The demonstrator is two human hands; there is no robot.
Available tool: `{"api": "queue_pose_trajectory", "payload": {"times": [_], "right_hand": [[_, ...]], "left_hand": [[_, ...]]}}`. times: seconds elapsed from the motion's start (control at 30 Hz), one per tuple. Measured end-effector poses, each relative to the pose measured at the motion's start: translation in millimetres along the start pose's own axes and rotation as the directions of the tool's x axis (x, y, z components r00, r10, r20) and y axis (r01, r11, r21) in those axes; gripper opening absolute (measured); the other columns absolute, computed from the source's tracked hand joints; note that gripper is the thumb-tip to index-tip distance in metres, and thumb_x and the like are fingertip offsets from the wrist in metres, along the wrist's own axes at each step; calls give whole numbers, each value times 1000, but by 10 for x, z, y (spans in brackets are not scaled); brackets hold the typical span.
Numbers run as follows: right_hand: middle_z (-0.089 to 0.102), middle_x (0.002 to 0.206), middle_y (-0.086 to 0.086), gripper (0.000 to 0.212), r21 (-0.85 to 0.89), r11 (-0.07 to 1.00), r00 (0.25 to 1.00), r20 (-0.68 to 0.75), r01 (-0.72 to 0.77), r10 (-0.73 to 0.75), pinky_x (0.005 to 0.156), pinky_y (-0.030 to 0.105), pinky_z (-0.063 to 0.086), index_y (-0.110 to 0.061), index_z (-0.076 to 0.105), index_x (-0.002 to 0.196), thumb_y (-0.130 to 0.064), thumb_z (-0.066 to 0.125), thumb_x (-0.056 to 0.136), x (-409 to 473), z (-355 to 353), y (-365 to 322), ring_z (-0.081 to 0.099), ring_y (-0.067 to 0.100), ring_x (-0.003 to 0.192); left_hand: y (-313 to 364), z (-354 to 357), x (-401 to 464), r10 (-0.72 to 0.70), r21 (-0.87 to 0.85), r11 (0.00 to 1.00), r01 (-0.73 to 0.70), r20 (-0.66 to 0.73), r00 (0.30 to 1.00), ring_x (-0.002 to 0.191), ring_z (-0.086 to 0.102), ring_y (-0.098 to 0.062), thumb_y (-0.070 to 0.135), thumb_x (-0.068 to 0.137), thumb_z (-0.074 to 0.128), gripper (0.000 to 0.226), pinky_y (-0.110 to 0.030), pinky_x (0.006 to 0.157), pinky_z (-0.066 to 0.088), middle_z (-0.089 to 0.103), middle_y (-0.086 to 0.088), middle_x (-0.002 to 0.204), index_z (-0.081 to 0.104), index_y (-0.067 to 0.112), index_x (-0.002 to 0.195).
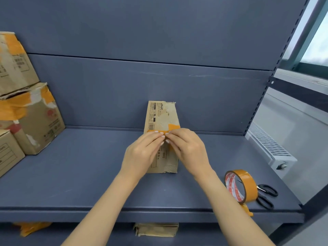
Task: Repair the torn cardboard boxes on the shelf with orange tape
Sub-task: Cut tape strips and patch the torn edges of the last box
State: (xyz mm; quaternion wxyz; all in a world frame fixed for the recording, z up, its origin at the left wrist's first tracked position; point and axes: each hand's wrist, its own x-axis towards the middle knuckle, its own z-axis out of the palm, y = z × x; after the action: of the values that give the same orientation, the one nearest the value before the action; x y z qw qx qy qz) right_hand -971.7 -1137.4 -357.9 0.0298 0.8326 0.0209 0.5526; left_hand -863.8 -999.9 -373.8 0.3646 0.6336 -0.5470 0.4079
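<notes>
Head view: left hand [142,150] and right hand [186,148] pinch orange tape [159,131] on the cardboard box [162,116].

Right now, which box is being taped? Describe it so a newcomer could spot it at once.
On the blue-grey shelf, look to the middle, near the back panel. There a flattened cardboard box lies alone, with a strip of orange tape across it under the fingers of both hands. Unlike the stacked boxes at the left, it is flat and narrow.
</notes>
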Motion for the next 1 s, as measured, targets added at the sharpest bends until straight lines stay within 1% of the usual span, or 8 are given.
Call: {"api": "queue_pose_trajectory", "payload": {"times": [0.13,0.27,0.33,0.47,0.67,0.77,0.87,1.0], "right_hand": [[71,95,4,14,-24,1000,999,54,9,-7,79,27,46,-6,74,96,-13,64,90,47,64,65,64,22,90],[70,92,2,18,-67,997,996,90,27,-21,71,28,48,-10,74,92,-20,59,91,92,102,106,62,20,84],[70,91,1,21,-60,998,994,107,31,-24,71,28,46,-11,74,92,-24,58,92,104,103,129,60,18,83],[71,89,-1,25,-54,998,992,124,37,-30,76,28,42,-14,75,91,-28,55,93,110,77,184,60,17,81],[68,77,-1,25,-34,998,987,148,62,-56,70,26,37,-15,76,84,-26,55,92,166,49,235,58,20,64],[70,83,-2,27,16,1000,978,206,18,-21,76,24,38,-15,76,88,-32,55,92,182,4,266,59,18,72],[71,91,-1,27,15,999,965,260,-45,40,82,26,42,-13,76,92,-35,61,88,178,-81,319,63,18,81],[73,95,2,23,19,995,937,339,-101,88,81,34,48,-11,77,92,-29,69,81,182,-148,365,67,21,85]], "left_hand": [[-65,62,101,-26,-13,1000,27,18,999,98,65,-17,16,93,60,19,-28,85,54,72,-2,107,74,7,104],[-87,79,155,-38,10,999,38,32,999,90,63,-14,21,94,58,21,-25,75,54,72,1,99,75,9,98],[-97,84,171,-39,18,999,39,24,999,87,60,-13,21,93,58,20,-21,72,51,72,2,96,75,10,96],[-79,102,197,-47,31,998,46,35,998,83,52,-10,24,92,57,23,-15,70,41,70,2,90,75,10,95],[-44,126,238,-69,-9,998,70,65,995,78,46,-11,21,90,54,23,-19,66,38,67,1,82,74,10,88],[-81,73,257,-101,-75,991,110,117,988,80,49,-8,28,91,54,26,-16,66,41,67,4,84,75,12,90],[-193,-34,252,-99,-89,989,115,166,981,85,53,-7,34,90,56,28,-19,69,48,69,5,90,75,14,95],[-281,-118,209,-49,-102,992,69,190,981,88,60,-11,30,91,56,28,-20,79,50,71,1,95,75,10,96]]}}
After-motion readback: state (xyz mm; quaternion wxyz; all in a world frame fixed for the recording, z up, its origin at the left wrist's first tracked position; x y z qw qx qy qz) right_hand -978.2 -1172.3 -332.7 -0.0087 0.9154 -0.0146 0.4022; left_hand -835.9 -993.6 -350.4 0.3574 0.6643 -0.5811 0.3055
